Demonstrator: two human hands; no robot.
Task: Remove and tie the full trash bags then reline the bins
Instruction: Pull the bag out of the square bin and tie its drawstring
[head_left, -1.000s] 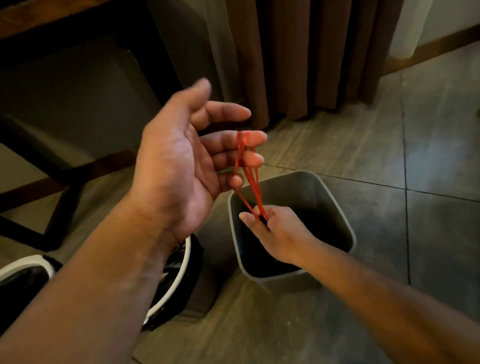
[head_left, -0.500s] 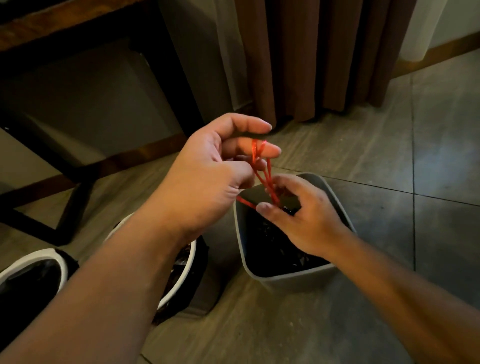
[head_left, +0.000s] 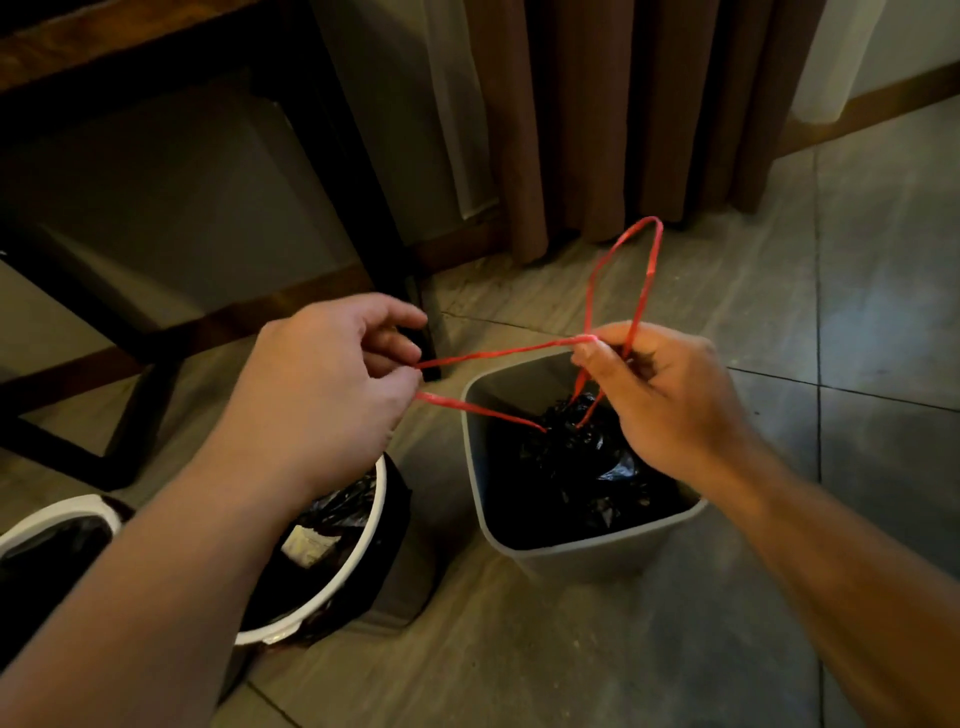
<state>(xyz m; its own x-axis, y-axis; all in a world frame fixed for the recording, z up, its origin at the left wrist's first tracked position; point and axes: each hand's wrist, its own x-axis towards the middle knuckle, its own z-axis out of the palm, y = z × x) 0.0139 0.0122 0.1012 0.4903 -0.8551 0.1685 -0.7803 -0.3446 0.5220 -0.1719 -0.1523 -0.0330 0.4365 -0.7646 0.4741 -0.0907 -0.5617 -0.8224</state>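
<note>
Drawstring (head_left: 498, 353) pinched by left hand (head_left: 332, 374), gripped by right hand (head_left: 660, 395); knot best cinched evenly, close over bag (head_left: 571, 457).

You have no legible text, label, brand, number or sign anywhere in view. The only candidate is a pale scrap (head_left: 306, 545) lying inside the round white-rimmed bin (head_left: 382, 499), to the left of the grey square bin (head_left: 571, 560). Any markings on that scrap are too blurred to read.
</note>
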